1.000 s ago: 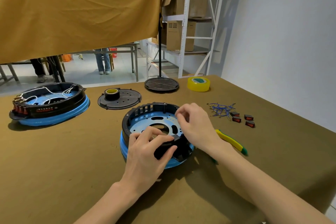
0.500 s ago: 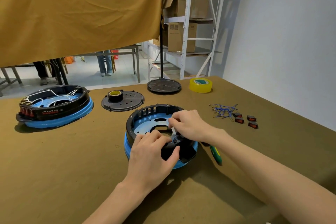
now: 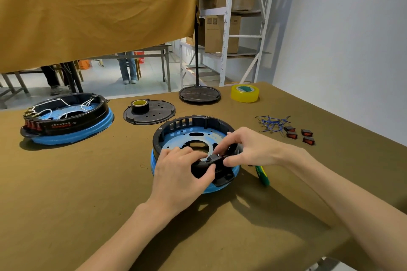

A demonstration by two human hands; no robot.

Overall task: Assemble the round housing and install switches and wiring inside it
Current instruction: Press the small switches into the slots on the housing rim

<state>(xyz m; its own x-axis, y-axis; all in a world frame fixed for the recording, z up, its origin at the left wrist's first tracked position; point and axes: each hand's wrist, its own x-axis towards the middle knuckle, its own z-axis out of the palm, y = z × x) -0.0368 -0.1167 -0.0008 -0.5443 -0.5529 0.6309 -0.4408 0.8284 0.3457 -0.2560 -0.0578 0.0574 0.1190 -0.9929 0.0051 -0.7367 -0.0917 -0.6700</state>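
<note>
A round housing (image 3: 189,125) with a black ring wall and blue base stands at the table's middle. Both hands work at its near rim, where a black switch bracket (image 3: 222,175) sits. My left hand (image 3: 180,174) grips the bracket's left side, thumb curled over its front. My right hand (image 3: 248,149) pinches the bracket's top from the right. Loose blue wires (image 3: 273,123) and several small black-and-red switches (image 3: 299,135) lie to the right.
A finished housing with white wiring (image 3: 66,121) stands at far left. A black cover plate with a tape roll on it (image 3: 149,111), a stand's round base (image 3: 199,94) and yellow tape (image 3: 245,93) sit behind. A green-handled tool (image 3: 263,175) lies under my right wrist.
My right hand has slid from inside the ring down to the near rim and now pinches the bracket. The left hand keeps its grip. The camera moved slightly.
</note>
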